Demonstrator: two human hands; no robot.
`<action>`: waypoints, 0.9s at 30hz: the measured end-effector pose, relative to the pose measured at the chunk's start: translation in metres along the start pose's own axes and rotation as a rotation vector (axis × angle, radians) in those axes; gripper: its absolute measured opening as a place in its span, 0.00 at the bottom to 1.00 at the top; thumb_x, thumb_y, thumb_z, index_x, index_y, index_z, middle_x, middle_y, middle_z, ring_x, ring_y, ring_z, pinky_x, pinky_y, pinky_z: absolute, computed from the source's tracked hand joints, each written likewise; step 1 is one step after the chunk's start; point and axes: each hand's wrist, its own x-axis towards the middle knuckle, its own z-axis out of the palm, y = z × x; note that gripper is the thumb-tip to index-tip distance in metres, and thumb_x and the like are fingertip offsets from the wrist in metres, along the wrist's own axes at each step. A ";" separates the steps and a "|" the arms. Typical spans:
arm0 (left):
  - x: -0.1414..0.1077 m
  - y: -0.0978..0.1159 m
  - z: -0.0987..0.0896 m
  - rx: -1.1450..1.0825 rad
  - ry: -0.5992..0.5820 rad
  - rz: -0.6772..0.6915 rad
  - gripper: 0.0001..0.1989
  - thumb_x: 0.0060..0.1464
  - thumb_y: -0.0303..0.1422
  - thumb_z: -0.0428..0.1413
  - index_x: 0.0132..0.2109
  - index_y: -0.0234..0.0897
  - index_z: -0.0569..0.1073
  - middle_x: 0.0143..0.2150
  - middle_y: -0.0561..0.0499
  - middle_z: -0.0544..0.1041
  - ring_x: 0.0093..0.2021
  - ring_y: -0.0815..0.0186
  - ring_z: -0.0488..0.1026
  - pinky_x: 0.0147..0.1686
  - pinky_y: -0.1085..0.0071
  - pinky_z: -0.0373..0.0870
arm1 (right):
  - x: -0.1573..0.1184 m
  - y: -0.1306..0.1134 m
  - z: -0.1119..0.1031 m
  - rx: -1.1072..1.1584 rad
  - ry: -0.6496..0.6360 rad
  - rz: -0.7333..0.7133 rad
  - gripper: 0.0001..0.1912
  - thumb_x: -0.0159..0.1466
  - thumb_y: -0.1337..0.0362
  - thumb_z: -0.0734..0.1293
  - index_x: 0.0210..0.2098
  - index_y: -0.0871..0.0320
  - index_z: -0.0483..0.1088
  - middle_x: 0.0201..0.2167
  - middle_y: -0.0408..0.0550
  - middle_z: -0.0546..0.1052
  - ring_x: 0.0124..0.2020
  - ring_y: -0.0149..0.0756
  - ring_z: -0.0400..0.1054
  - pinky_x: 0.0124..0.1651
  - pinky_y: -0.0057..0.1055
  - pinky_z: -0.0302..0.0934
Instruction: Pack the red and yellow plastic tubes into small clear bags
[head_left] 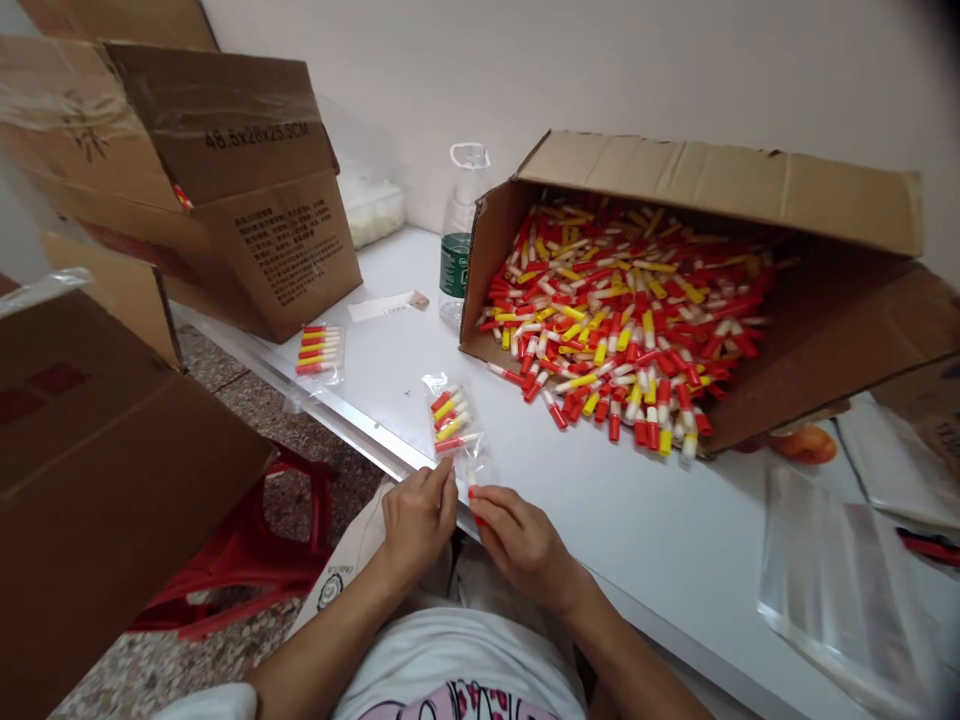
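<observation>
A small clear plastic bag [452, 420] lies near the table's front edge, with several red-and-white and yellow-and-white tubes side by side inside. My left hand [421, 512] is closed in a pinch at the bag's near end, which appears to be between its fingers. Just right of it, my right hand [529, 545] grips a red-and-white tube [472, 492], its pale end pointing to the bag's opening. Loose tubes [600, 320] of the same kind spill from a cardboard box [720, 190] lying on its side.
Another filled bag [320, 350] lies at the table's left edge. Behind are a large closed-up carton [277, 230] and a clear bottle [455, 260] with a green label. Clear plastic bags [832, 580] lie at right. A red stool [247, 550] and a carton [97, 480] stand at left.
</observation>
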 end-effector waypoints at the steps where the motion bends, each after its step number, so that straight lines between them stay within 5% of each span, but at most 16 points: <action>1: 0.000 0.002 0.000 -0.014 0.006 0.019 0.17 0.61 0.34 0.45 0.52 0.37 0.72 0.28 0.49 0.75 0.28 0.66 0.72 0.28 0.72 0.61 | 0.001 0.004 0.004 -0.091 0.010 0.014 0.15 0.63 0.74 0.58 0.48 0.58 0.67 0.42 0.53 0.74 0.44 0.35 0.68 0.43 0.31 0.67; 10: -0.004 0.009 0.009 -0.065 -0.054 0.062 0.18 0.60 0.29 0.44 0.54 0.31 0.68 0.33 0.46 0.76 0.30 0.63 0.73 0.29 0.69 0.65 | 0.005 0.009 0.018 -0.340 -0.150 0.064 0.18 0.63 0.76 0.56 0.51 0.64 0.66 0.36 0.52 0.74 0.36 0.37 0.65 0.39 0.32 0.63; 14: -0.006 0.011 0.008 -0.061 -0.075 0.072 0.19 0.60 0.29 0.43 0.55 0.32 0.67 0.32 0.45 0.76 0.30 0.63 0.73 0.29 0.70 0.66 | 0.013 0.006 0.020 -0.443 -0.074 0.176 0.10 0.65 0.68 0.58 0.38 0.59 0.70 0.32 0.51 0.72 0.34 0.37 0.63 0.36 0.33 0.58; 18: -0.011 0.014 0.011 -0.128 -0.076 0.141 0.20 0.60 0.27 0.41 0.57 0.32 0.64 0.34 0.45 0.76 0.33 0.64 0.74 0.33 0.70 0.69 | 0.030 0.013 0.025 -0.494 -0.002 0.306 0.10 0.64 0.63 0.60 0.42 0.60 0.68 0.40 0.55 0.70 0.39 0.41 0.61 0.40 0.36 0.57; 23: -0.016 0.015 0.015 -0.239 -0.046 0.197 0.21 0.59 0.25 0.40 0.58 0.30 0.64 0.31 0.46 0.75 0.31 0.65 0.73 0.31 0.70 0.69 | 0.049 0.025 0.044 -0.500 -0.190 0.457 0.05 0.63 0.63 0.62 0.35 0.57 0.68 0.33 0.52 0.70 0.34 0.39 0.62 0.35 0.33 0.57; 27: -0.014 0.006 0.013 -0.220 -0.013 0.082 0.19 0.59 0.26 0.43 0.55 0.34 0.68 0.31 0.48 0.75 0.30 0.66 0.73 0.31 0.72 0.66 | 0.048 0.025 0.036 -0.328 -0.275 0.452 0.09 0.62 0.66 0.62 0.42 0.57 0.68 0.41 0.53 0.70 0.41 0.40 0.64 0.41 0.33 0.61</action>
